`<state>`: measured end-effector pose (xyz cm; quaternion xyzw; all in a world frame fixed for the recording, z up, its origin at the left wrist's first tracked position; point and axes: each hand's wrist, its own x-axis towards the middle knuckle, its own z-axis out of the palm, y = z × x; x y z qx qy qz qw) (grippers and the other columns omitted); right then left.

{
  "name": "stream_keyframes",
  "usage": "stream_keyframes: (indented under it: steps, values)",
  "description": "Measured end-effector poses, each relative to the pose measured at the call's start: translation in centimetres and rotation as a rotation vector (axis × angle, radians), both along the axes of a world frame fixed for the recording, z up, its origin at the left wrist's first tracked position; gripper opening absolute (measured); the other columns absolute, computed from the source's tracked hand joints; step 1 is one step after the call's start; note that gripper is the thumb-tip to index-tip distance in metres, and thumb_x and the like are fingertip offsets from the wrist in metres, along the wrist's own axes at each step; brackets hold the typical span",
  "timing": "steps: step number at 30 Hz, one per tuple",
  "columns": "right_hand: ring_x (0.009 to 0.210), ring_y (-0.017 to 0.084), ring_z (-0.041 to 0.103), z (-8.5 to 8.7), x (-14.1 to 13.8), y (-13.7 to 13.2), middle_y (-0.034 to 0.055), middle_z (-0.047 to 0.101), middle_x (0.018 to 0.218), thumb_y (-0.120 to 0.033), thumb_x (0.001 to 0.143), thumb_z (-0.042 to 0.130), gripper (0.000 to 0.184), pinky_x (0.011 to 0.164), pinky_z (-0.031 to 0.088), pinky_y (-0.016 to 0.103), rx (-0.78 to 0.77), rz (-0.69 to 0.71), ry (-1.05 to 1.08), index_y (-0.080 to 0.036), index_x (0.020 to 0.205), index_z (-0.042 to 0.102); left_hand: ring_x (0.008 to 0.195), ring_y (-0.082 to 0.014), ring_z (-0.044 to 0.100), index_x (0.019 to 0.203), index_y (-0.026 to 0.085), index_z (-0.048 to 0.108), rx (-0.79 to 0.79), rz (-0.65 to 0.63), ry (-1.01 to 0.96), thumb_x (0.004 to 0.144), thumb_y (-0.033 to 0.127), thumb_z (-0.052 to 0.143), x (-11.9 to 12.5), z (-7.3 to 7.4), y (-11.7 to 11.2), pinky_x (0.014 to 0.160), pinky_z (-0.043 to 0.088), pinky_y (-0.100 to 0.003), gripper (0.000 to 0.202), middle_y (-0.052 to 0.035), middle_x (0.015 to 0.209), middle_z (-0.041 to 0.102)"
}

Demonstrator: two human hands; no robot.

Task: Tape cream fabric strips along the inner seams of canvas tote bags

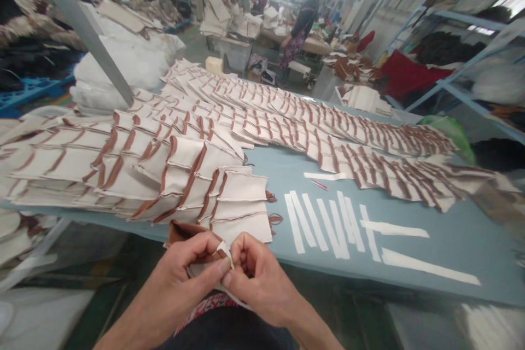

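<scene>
Just off the table's near edge, my left hand (197,268) grips a brown and cream fabric piece (180,232), thumb and fingers pinched on its edge. A small white strip (222,248) shows at my left fingertips, against the brown edging. Close beside it, my right hand (258,273) is closed, its thumb and curled fingers pressed together at the white strip's end. What lies inside the right fingers is mostly hidden. Cream pieces with brown edging (241,186) lie stacked just beyond both hands, some with brown loops at their right ends.
A blue-grey table (279,169) carries long overlapping rows of cream and brown pieces (287,131). Several loose white strips (315,221) and a small pink tool (320,185) lie to the right. A slanted metal post (88,33) rises at left. A person (301,22) stands beyond.
</scene>
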<state>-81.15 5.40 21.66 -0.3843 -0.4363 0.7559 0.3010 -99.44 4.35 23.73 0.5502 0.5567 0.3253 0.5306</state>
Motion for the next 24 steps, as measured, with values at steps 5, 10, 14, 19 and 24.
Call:
stream_keyframes:
  steps: [5, 10, 14, 19, 24]
  values:
    - [0.048, 0.004, 0.028, -1.2, 0.5, -0.9, -0.0149, 0.041, 0.061, -0.063, 0.079, 0.091, 0.061, 0.047, 0.021, 0.02, -0.092, -0.012, 0.141, -0.026, 0.087, 0.043, 0.062, -0.0146, 0.054, 0.072, 0.018, 0.071, 0.006, -0.122, 0.013, 0.098, 0.047, 0.064, -0.4, -0.1, 0.7, 0.059, 0.044, -0.021, 0.039, 0.0011, 0.066, 0.064]
    - [0.048, 0.004, 0.029, -1.8, 1.8, -1.2, -0.0145, 0.042, 0.062, -0.062, 0.079, 0.091, 0.061, 0.047, 0.021, 0.02, -0.101, -0.059, 0.142, -0.025, 0.087, 0.044, 0.06, -0.0154, 0.055, 0.077, 0.021, 0.073, 0.051, -0.162, 0.07, 0.104, 0.051, 0.055, 1.6, -0.9, 0.5, 0.055, 0.043, -0.022, 0.044, 0.0005, 0.066, 0.067]
    - [0.051, 0.004, 0.034, -1.4, 2.7, -1.3, -0.0136, 0.043, 0.062, -0.047, 0.081, 0.091, 0.051, 0.049, 0.027, 0.02, -0.102, -0.127, 0.034, -0.024, 0.085, 0.046, 0.06, -0.0175, 0.054, 0.07, 0.025, 0.06, 0.111, 0.031, 0.112, 0.102, 0.05, 0.057, 4.5, -2.1, 0.0, 0.057, 0.046, -0.023, 0.041, 0.0026, 0.063, 0.058]
    - [0.05, 0.005, 0.037, -2.3, 4.2, -1.9, -0.0133, 0.044, 0.061, -0.046, 0.075, 0.092, 0.049, 0.049, 0.03, 0.019, -0.144, -0.179, 0.064, -0.024, 0.086, 0.049, 0.06, -0.0187, 0.048, 0.067, 0.026, 0.048, 0.02, 0.01, 0.081, 0.106, 0.055, 0.05, 7.1, -3.7, 0.5, 0.055, 0.046, -0.026, 0.048, 0.0024, 0.065, 0.047]
    - [0.058, 0.012, 0.059, -9.0, 8.3, -0.8, -0.0059, 0.061, 0.065, -0.047, 0.097, 0.065, 0.028, 0.059, 0.049, 0.023, 0.142, -0.297, -0.576, -0.022, 0.085, 0.059, 0.06, -0.016, 0.044, 0.069, 0.025, 0.045, -0.046, -0.174, 0.152, 0.107, 0.061, 0.045, 8.0, -5.8, 1.6, 0.057, 0.041, -0.025, 0.053, 0.0038, 0.066, 0.041]
